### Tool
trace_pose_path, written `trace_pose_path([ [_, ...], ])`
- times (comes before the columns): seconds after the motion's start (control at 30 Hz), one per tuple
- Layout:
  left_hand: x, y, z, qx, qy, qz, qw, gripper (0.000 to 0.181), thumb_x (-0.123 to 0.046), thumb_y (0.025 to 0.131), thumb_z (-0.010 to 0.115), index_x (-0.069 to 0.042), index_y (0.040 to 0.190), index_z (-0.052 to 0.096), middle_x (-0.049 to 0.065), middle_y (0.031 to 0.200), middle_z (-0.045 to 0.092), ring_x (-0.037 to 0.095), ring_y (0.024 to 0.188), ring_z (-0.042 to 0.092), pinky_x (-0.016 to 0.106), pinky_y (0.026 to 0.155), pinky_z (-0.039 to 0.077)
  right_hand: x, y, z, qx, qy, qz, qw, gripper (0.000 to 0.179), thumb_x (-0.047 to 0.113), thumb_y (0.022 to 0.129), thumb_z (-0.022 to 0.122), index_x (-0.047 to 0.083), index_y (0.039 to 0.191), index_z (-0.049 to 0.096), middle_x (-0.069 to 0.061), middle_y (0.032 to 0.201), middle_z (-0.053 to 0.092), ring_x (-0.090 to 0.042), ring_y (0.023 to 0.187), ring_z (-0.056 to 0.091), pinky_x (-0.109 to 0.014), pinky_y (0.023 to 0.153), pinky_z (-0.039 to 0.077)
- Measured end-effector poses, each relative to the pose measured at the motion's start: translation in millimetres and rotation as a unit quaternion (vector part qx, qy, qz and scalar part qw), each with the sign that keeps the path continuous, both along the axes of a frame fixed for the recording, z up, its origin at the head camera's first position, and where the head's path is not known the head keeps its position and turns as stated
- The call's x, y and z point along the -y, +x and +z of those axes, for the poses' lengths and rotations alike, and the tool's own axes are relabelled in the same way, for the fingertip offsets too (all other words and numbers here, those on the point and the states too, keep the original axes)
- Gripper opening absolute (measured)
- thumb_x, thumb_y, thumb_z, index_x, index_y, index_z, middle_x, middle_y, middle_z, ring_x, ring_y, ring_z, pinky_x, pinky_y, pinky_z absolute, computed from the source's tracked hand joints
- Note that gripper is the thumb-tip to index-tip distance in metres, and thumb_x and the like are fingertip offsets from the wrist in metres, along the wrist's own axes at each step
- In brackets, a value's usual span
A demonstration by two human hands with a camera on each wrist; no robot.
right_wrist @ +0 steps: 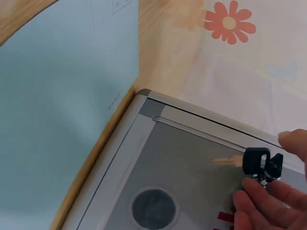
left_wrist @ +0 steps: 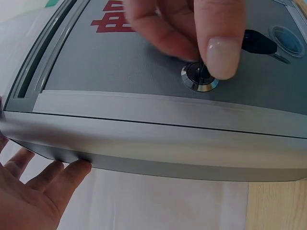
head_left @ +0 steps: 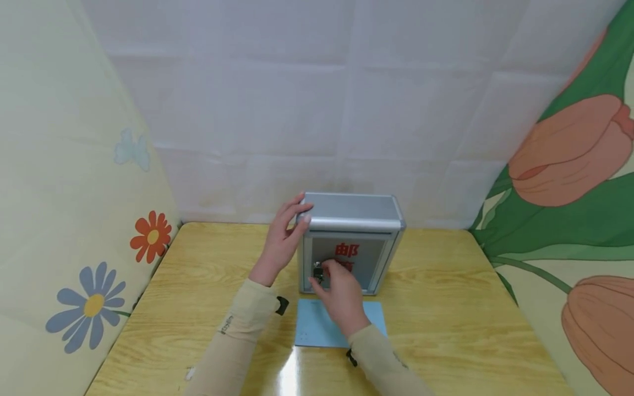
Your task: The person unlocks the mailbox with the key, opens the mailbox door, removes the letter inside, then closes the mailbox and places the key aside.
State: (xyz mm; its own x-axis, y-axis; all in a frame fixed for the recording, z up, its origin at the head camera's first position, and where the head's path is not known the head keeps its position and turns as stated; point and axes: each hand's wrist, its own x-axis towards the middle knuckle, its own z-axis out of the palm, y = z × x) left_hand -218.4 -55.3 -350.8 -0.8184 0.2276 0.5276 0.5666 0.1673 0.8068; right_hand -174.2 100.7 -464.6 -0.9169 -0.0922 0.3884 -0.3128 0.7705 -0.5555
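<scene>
A grey metal mailbox (head_left: 354, 206) with red characters stands upright on the table. My left hand (head_left: 284, 236) rests its fingers on the box's upper left corner; in the left wrist view, its fingertips (left_wrist: 79, 165) touch the box's side. At the round lock (left_wrist: 199, 86) on the front panel, my right hand (head_left: 344, 294) pinches a black-headed key (right_wrist: 273, 165) between thumb and fingers. The key's blade is hidden at the lock. A second black-headed key (right_wrist: 256, 160) hangs beside it, blade sticking out. Fingers partly cover the red characters.
A light blue sheet (head_left: 307, 324) lies on the wood-grain table (head_left: 446, 308) before the mailbox, partly under my right forearm. Behind the table hangs a white cloth (head_left: 317, 110). Flower-printed cloths flank both sides. A small white scrap (head_left: 190, 373) lies near the front left.
</scene>
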Motion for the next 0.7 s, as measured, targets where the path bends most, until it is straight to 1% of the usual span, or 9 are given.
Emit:
trace_pose_path([
  [0.03, 0.1, 0.3, 0.1, 0.000, 0.001, 0.000, 1.0000, 0.031, -0.004, 0.098, 0.051, 0.004, 0.128, 0.056, 0.019, 0.149, 0.033, 0.032, 0.136, 0.032, 0.055, 0.092, 0.045, 0.6, 0.3, 0.6, -0.025, 0.018, 0.005, 0.9995, 0.037, 0.037, 0.086, 0.072, 0.010, 0.110, 0.061, 0.000, 0.091, 0.064, -0.015, 0.075, 0.061, -0.032, 0.064, 0.051],
  [0.1, 0.2, 0.7, 0.3, 0.000, 0.000, 0.001, 1.0000, 0.031, -0.004, 0.099, 0.051, 0.004, 0.128, 0.056, 0.019, 0.149, 0.033, 0.032, 0.136, 0.032, 0.055, 0.091, 0.045, 1.7, 0.8, 2.3, -0.059, 0.041, 0.014, 0.9973, 0.038, 0.031, 0.084, 0.074, 0.009, 0.112, 0.061, -0.003, 0.096, 0.065, -0.018, 0.081, 0.062, -0.036, 0.069, 0.052],
  [0.2, -0.1, 0.8, 0.2, 0.001, -0.002, -0.001, 1.0000, 0.031, -0.005, 0.099, 0.050, 0.004, 0.128, 0.056, 0.018, 0.149, 0.033, 0.032, 0.136, 0.031, 0.055, 0.092, 0.044, 2.5, 1.5, 3.1, -0.080, 0.059, 0.019, 0.9949, 0.037, 0.027, 0.082, 0.077, 0.009, 0.112, 0.062, -0.004, 0.096, 0.065, -0.020, 0.083, 0.062, -0.039, 0.074, 0.051],
  [0.37, 0.2, 0.6, 0.0, 0.005, -0.003, -0.002, 1.0000, 0.031, -0.005, 0.099, 0.050, 0.004, 0.129, 0.055, 0.018, 0.150, 0.032, 0.032, 0.136, 0.031, 0.057, 0.092, 0.043, 2.4, 1.2, 2.2, -0.087, 0.063, 0.030, 0.9938, 0.032, 0.022, 0.082, 0.078, 0.011, 0.109, 0.066, -0.001, 0.096, 0.062, -0.019, 0.083, 0.059, -0.042, 0.078, 0.049],
  [0.5, 0.6, -0.2, -0.5, 0.004, -0.001, 0.000, 1.0000, 0.031, -0.005, 0.099, 0.051, 0.003, 0.129, 0.055, 0.018, 0.150, 0.032, 0.031, 0.136, 0.031, 0.057, 0.093, 0.043, 2.0, 0.3, 3.7, -0.084, 0.058, 0.042, 0.9938, 0.028, 0.019, 0.083, 0.076, 0.012, 0.109, 0.068, -0.001, 0.094, 0.059, -0.018, 0.079, 0.057, -0.042, 0.076, 0.048],
  [0.6, 0.7, -2.2, -2.7, 0.000, 0.001, -0.002, 1.0000, 0.031, -0.004, 0.099, 0.051, 0.003, 0.128, 0.055, 0.018, 0.150, 0.032, 0.031, 0.137, 0.031, 0.057, 0.093, 0.043, 1.8, 0.0, 5.2, -0.076, 0.060, 0.043, 0.9944, 0.026, 0.018, 0.084, 0.076, 0.012, 0.108, 0.068, -0.001, 0.094, 0.058, -0.019, 0.078, 0.057, -0.042, 0.076, 0.048],
  [0.7, 1.3, -10.0, -12.7, -0.004, 0.005, -0.002, 1.0000, 0.031, -0.006, 0.099, 0.051, 0.001, 0.129, 0.056, 0.015, 0.151, 0.032, 0.029, 0.137, 0.030, 0.058, 0.092, 0.043, 2.4, -0.1, 6.3, -0.068, 0.065, 0.042, 0.9947, 0.026, 0.018, 0.084, 0.076, 0.013, 0.108, 0.067, -0.002, 0.095, 0.059, -0.020, 0.079, 0.058, -0.042, 0.076, 0.048],
])
